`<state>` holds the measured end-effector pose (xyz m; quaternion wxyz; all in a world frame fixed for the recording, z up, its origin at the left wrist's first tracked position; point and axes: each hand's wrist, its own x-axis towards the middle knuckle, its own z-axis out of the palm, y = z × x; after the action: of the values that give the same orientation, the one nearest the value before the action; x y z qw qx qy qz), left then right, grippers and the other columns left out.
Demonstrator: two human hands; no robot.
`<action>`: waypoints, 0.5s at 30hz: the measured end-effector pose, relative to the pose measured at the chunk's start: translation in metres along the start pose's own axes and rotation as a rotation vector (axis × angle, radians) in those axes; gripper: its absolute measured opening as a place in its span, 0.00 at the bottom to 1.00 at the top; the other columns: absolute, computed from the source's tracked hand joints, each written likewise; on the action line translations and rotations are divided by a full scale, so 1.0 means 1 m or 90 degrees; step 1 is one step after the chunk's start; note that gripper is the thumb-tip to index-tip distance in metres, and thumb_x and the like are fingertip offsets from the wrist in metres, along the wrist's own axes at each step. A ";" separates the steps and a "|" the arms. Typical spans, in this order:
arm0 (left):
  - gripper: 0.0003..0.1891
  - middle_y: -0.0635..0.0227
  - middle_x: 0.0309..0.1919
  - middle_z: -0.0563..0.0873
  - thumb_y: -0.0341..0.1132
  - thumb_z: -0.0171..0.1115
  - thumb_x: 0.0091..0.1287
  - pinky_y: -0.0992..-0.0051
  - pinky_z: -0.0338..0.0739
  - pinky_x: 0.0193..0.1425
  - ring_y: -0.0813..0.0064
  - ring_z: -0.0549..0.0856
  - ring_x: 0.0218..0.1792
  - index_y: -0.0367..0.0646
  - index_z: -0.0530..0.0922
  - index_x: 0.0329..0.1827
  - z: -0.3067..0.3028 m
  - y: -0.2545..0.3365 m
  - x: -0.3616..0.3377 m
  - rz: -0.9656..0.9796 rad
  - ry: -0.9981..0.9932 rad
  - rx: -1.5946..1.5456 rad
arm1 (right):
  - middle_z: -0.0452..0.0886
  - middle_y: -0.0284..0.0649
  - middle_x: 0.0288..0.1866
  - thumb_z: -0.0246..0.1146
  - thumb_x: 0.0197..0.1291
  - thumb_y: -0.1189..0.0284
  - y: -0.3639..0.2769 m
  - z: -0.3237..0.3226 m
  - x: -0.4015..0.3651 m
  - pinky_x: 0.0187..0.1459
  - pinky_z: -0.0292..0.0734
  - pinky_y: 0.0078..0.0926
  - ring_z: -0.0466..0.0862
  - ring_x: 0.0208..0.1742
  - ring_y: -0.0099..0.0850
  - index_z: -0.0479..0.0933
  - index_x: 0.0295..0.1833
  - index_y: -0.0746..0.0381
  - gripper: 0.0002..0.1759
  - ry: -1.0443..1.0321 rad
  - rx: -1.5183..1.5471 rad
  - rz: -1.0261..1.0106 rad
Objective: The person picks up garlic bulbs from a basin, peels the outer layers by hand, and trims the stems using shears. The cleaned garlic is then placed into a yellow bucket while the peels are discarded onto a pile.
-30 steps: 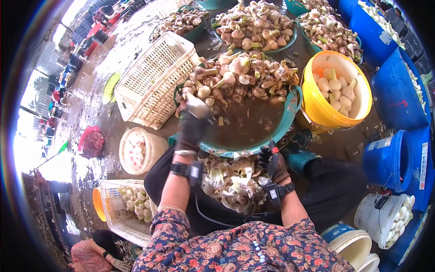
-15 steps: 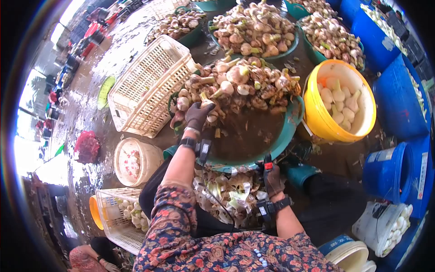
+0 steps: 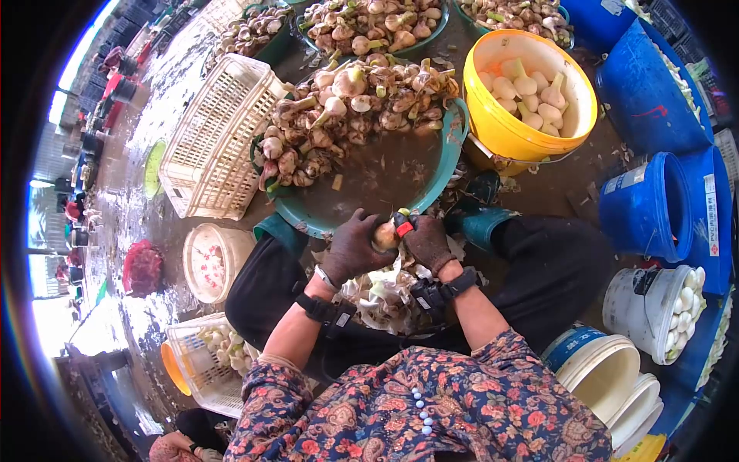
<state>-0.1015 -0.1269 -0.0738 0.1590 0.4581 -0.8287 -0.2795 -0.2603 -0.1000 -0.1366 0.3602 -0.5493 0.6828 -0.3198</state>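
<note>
My left hand (image 3: 352,248), in a dark glove, is closed around a garlic bulb (image 3: 386,236) near the front rim of a green tub. In my gloved right hand (image 3: 429,245) is a small red-and-black tool (image 3: 403,225), its working end against or close beside the bulb; the blade, if any, cannot be made out. Unpeeled garlic bulbs (image 3: 350,104) with cut stems are heaped at the back and left of the green tub (image 3: 454,146). Below my hands lies a pile of peeled garlic skins (image 3: 377,296), between my knees.
A yellow bucket (image 3: 531,142) of peeled bulbs stands right of the tub. White crates (image 3: 219,138) sit at left, with a white bucket (image 3: 208,262) nearer. Blue bins (image 3: 654,92) and a blue bucket (image 3: 639,208) line the right. More garlic tubs stand behind. Another person's arm shows at lower left.
My left hand has come back from the heap with a garlic bulb, meeting my right hand over the skins. The right hand has moved left and up with the tool. The view has shifted.
</note>
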 end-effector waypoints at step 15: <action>0.32 0.64 0.48 0.79 0.32 0.70 0.54 0.76 0.74 0.52 0.76 0.78 0.47 0.33 0.67 0.61 0.031 -0.008 -0.017 -0.185 -0.017 -0.669 | 0.79 0.35 0.37 0.51 0.65 0.52 0.002 -0.010 -0.007 0.31 0.79 0.25 0.81 0.32 0.25 0.73 0.54 0.57 0.23 -0.262 0.808 0.281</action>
<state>-0.1032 -0.1058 -0.1039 0.3159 0.4234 -0.5074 -0.6808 -0.2691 -0.0925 -0.1319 0.7896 -0.1309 0.3777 -0.4655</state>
